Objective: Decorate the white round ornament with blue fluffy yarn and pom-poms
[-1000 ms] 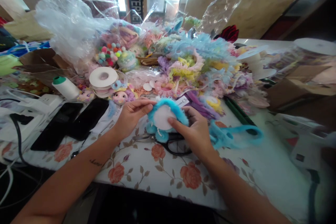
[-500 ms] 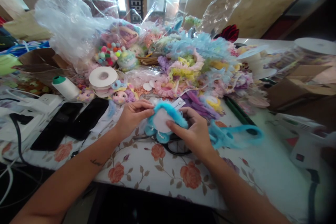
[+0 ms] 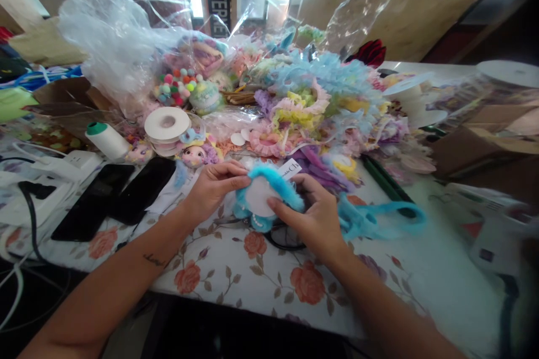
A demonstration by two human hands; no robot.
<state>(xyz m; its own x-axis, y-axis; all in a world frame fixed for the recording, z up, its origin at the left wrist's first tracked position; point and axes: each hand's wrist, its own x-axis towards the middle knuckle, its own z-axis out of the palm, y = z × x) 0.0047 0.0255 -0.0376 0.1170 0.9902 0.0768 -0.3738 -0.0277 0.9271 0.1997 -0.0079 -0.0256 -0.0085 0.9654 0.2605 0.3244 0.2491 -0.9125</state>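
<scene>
Between my two hands is a fluffy blue plush ornament (image 3: 274,180) with a round white backing (image 3: 257,195) facing me and small white beads along its lower edge. My left hand (image 3: 217,186) pinches its upper left rim between thumb and fingers. On the right side, my right hand (image 3: 309,207) grips it with the thumb pressed on the white backing; the other fingers are partly hidden behind. Under it, the black handles of what look like scissors (image 3: 288,238) lie on the floral cloth. A white printed label (image 3: 290,168) shows just behind the ornament.
Two black phones (image 3: 93,202) lie at left beside a white power strip (image 3: 29,202) with cables. Blue fuzzy material (image 3: 362,216) and a glue gun (image 3: 475,224) are at right. Behind sit a ribbon spool (image 3: 167,123), a thread cone (image 3: 105,140), ruffled trims (image 3: 303,106) and a cardboard box (image 3: 484,140).
Both hands keep hold of the plush ornament, almost in place. The whole view has shifted very slightly; nothing was taken up or let go.
</scene>
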